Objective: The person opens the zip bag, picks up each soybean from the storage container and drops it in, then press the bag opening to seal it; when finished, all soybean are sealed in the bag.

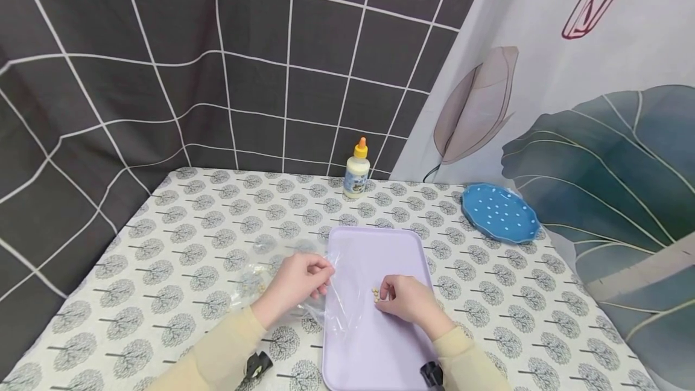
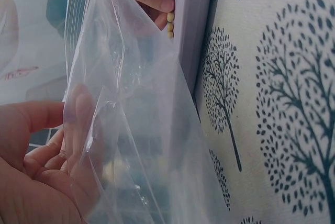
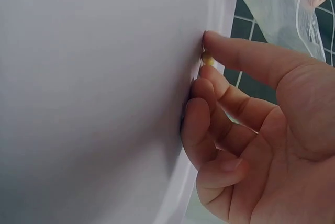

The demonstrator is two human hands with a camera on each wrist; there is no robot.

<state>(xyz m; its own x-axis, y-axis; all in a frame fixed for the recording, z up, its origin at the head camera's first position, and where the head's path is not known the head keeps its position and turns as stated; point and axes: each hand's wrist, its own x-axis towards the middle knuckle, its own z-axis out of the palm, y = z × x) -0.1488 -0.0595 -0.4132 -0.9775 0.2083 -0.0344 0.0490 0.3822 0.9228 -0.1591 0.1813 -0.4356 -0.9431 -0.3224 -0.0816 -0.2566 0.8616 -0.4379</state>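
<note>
Head view: both forearms, in pale yellow sleeves, reach in from the bottom edge over a tree-print cloth (image 1: 179, 240). The left hand (image 1: 298, 285) sits at the left edge of a lilac tray (image 1: 380, 343), fingers curled, pinching a clear bag (image 1: 331, 294) that drapes partly onto the tray. The right hand (image 1: 409, 299) rests knuckles-up on the tray, fingertips bent down at a few small tan beads (image 1: 375, 294) lying near the tray's middle. A glue bottle (image 1: 356, 169) stands upright at the back; a blue dotted plate (image 1: 499, 214) lies well apart to the right. Left wrist view: the left hand (image 2: 36, 171) grips the bag (image 2: 131, 130) between thumb and curled fingers; the film hangs beside the tray (image 2: 191, 41) rim, with the beads (image 2: 170, 24) under the far fingertips. Right wrist view: the right hand (image 3: 256, 124) presses forefinger and thumb tips on one bead (image 3: 207, 60) against the tray (image 3: 94, 98); remaining fingers are curled, their tips touching the tray.
</note>
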